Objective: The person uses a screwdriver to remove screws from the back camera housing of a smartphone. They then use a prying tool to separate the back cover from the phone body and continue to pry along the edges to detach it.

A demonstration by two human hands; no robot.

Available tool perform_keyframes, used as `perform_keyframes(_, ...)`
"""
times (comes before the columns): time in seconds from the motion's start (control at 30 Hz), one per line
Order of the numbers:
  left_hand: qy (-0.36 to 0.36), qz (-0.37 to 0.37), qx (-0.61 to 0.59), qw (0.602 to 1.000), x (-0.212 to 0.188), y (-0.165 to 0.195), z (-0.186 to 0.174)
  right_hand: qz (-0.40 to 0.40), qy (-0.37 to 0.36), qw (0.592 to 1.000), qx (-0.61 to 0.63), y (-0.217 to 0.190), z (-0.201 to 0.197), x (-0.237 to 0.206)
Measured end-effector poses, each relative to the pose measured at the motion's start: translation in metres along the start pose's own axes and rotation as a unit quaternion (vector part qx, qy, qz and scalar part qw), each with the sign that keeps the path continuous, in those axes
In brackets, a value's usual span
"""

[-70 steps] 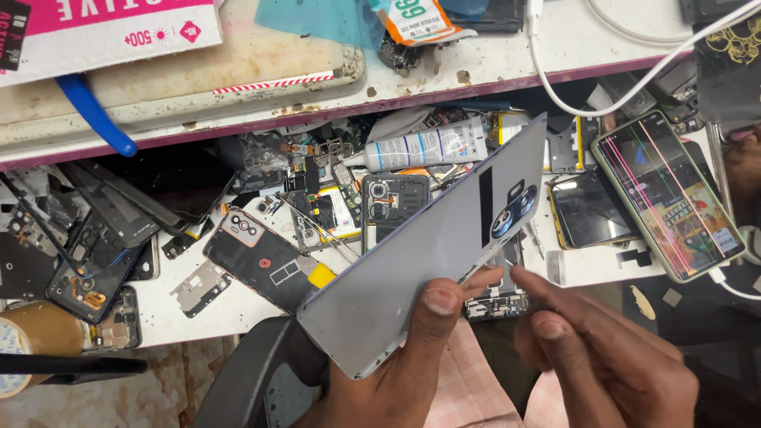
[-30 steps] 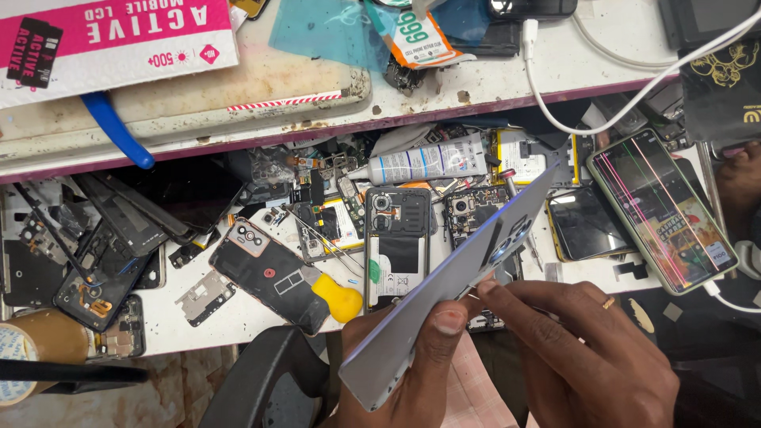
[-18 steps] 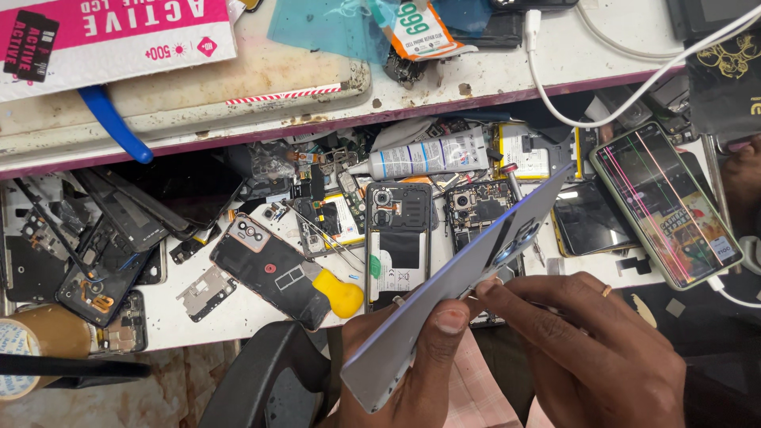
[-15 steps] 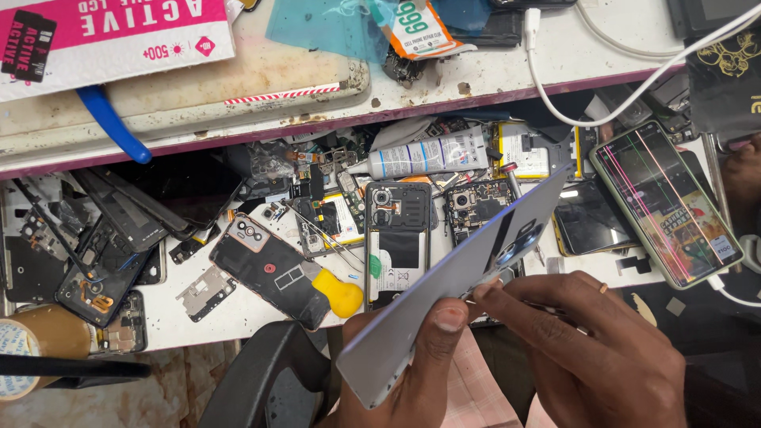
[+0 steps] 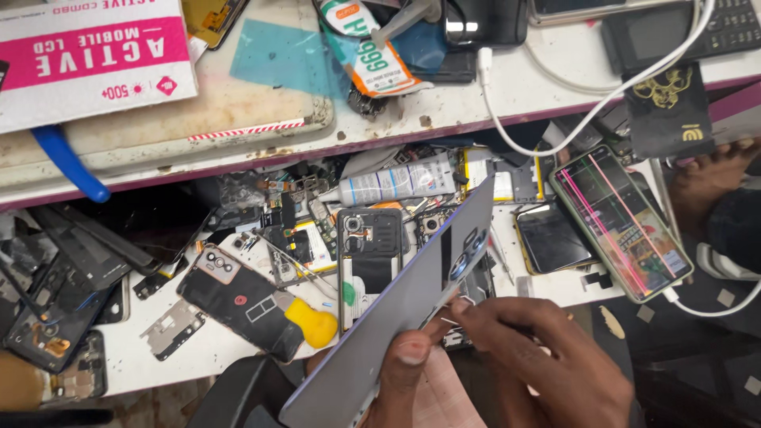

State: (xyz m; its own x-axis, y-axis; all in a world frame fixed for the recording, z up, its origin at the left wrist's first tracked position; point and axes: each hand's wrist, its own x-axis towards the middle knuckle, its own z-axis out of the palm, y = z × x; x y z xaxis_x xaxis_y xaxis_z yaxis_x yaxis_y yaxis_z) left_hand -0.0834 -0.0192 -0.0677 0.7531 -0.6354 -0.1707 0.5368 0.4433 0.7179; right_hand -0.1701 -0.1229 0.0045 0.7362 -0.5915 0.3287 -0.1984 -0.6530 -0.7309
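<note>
Grey phone back cover (image 5: 396, 317): tilted, gripped by left hand (image 5: 416, 384); right hand (image 5: 547, 361) pinching thin tool at 3 o'clock edge, beside camera cutout (image 5: 464, 257).

Head camera, steep downward view over a cluttered repair bench

One view only, worn on the person's head, looking down and slightly forward from close range: the hands enter at the near edge, the lower work surface (image 5: 555, 289) fills the middle, and a raised shelf (image 5: 261, 119) runs across the far side, left to right.
</note>
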Motion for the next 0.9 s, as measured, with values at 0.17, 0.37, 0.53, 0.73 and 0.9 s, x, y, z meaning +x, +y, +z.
perform_keyframes(0.17, 0.040, 0.062, 0.055, 0.996, -0.013, 0.002, 0.005, 0.029, -0.021, 0.999, -0.029, -0.003, 0.006, -0.001)
perform_keyframes(0.37, 0.046, 0.199, 0.283, 0.937, -0.013, 0.054, 0.033, 0.016, 0.011, 0.998, -0.052, -0.012, 0.019, -0.004)
perform_keyframes(0.53, 0.016, 0.143, 0.360, 0.922, -0.012, 0.066, 0.031, 0.022, 0.020, 0.998, -0.062, -0.014, 0.027, -0.007)
perform_keyframes(0.73, 0.003, 0.121, 0.380, 0.917, -0.017, 0.065, 0.026, 0.032, 0.010, 0.999, -0.042, -0.016, 0.030, -0.009)
perform_keyframes(0.9, 0.001, 0.123, 0.388, 0.914, -0.020, 0.066, 0.026, 0.014, 0.001, 0.999, -0.038, -0.013, 0.027, -0.009)
